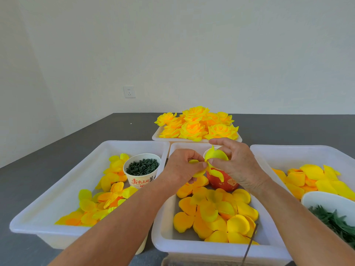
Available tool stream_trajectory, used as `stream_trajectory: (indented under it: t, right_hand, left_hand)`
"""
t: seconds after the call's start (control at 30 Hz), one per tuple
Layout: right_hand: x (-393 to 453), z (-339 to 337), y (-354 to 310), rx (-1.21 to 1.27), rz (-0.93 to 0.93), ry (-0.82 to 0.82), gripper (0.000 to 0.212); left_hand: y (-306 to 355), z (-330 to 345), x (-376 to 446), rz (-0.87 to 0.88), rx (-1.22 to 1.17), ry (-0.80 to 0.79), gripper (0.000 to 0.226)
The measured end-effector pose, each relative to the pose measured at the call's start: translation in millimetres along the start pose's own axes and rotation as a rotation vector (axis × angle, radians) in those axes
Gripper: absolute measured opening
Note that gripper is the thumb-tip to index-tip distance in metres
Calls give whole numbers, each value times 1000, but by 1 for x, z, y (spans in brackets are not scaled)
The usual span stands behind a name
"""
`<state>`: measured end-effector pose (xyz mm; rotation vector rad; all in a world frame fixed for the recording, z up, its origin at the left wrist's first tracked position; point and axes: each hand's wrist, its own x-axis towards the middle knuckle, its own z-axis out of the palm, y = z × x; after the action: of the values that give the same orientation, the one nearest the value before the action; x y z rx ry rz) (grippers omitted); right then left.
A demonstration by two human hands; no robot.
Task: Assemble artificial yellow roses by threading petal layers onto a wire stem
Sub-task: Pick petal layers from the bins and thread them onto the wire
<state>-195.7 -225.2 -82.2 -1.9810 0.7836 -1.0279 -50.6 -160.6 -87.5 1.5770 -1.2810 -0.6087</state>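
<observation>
Both forearms reach forward, hands meeting above the middle tray (163, 223): left hand (181, 167) curled, pinching yellow petals (199, 172), right hand (235, 165) pinching a petal layer (216, 156) between thumb and fingers, wire stem (249, 246) below right wrist.

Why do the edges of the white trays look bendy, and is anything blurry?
In the head view, the wide-angle lens bows the white plastic trays near the edges; soft, even light, faint shadows, no harsh glare; the left hand and right hand pinching small yellow fabric petals look slightly soft.
</observation>
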Motion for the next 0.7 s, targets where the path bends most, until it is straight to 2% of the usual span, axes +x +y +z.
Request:
stream_trajectory:
  t: [0.23, 0.43, 0.57, 0.7]
  right_hand:
    - [1, 1, 2, -55, -2, 6, 53]
    - [1, 1, 2, -94, -27, 4, 51]
    - [-2, 4, 1, -117, -37, -27, 49]
    - [-2, 4, -1, -156, -75, -5, 46]
  left_hand:
    - [-1, 1, 1, -19, 29, 21, 3]
    - [-3, 1, 2, -7, 47, -6, 18]
    - [-3, 3, 1, 100, 188, -5, 8]
    - [-2, 4, 1, 192, 280, 9, 10]
